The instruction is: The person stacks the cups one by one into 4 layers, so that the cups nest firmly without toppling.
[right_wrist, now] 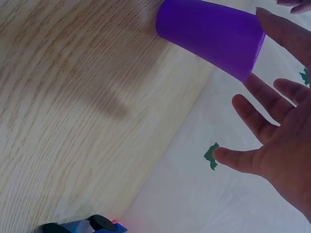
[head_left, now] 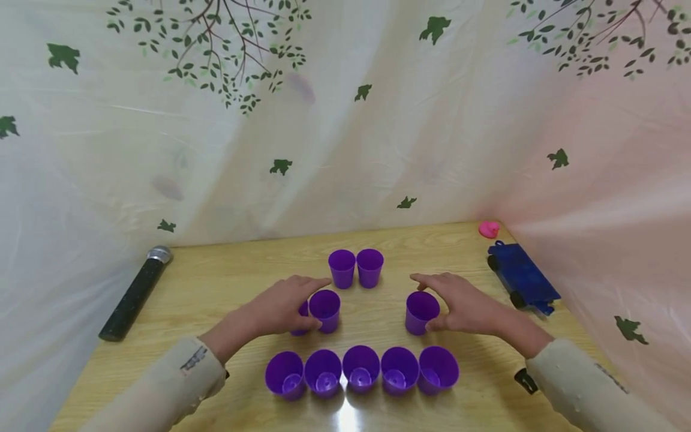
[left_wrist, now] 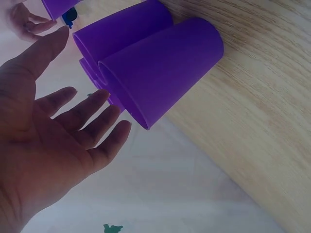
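Observation:
Two purple cups stand side by side in the middle row: the nearer-to-centre cup (head_left: 325, 312) shows well, while the outer cup (head_left: 300, 324) is partly behind my left hand (head_left: 278, 307). In the left wrist view that hand has its fingers spread beside the rims of the purple cups (left_wrist: 165, 73). Farther right, my right hand (head_left: 464, 303) reaches around a single upright purple cup (head_left: 421, 315). Its thumb (right_wrist: 284, 31) and index finger are right at that cup's rim in the right wrist view, the other fingers spread apart.
A row of several purple cups (head_left: 360, 367) lines the front, and two more cups (head_left: 369, 268) stand behind. At left lies a black microphone (head_left: 135, 294). A blue toy cart (head_left: 523, 276) and a pink rubber duck (head_left: 489, 229) are at right. Leaf-printed curtain (head_left: 345, 132) encloses the wooden table (head_left: 227, 270).

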`<action>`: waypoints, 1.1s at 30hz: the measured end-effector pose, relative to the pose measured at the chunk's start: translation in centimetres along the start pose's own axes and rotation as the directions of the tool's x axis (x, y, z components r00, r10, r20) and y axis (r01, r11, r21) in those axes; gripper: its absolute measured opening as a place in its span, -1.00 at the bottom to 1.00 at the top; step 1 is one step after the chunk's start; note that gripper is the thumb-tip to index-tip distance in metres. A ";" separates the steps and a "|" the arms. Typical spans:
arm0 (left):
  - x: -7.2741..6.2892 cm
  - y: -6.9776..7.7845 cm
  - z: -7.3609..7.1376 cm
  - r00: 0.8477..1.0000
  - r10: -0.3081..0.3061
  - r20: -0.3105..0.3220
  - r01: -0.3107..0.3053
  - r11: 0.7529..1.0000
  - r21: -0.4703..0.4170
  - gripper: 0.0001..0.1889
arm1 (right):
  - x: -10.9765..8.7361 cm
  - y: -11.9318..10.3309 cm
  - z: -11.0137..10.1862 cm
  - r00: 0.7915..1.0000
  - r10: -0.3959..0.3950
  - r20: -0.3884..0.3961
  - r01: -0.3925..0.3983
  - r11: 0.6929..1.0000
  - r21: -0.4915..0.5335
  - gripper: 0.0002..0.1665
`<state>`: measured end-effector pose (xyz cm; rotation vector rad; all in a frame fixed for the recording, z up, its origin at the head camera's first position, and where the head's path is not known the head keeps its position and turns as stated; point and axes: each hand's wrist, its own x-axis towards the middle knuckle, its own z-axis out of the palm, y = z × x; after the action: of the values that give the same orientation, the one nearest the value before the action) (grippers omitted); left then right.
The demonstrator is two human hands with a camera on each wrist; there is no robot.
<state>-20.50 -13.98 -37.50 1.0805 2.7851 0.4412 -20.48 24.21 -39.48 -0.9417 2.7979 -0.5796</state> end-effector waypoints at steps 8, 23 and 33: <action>0.2 -0.2 0.2 1.000 0.004 -0.002 -0.004 1.000 0.005 -0.19 | 0.2 0.0 0.3 1.000 -0.008 -0.008 0.008 1.000 0.011 0.07; 0.4 0.0 0.8 1.000 0.004 0.011 -0.004 1.000 0.022 -0.20 | 3.6 0.9 -0.7 0.997 0.067 -0.050 -0.062 0.993 0.100 0.11; 1.0 0.1 0.8 1.000 0.000 0.005 0.000 0.999 0.038 -0.14 | 6.9 1.9 -1.1 0.991 0.120 -0.062 -0.113 0.988 0.106 0.13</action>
<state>-21.04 -13.04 -38.28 1.0882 2.8000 0.3861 -27.28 21.76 -39.28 -0.7471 2.8277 -0.7430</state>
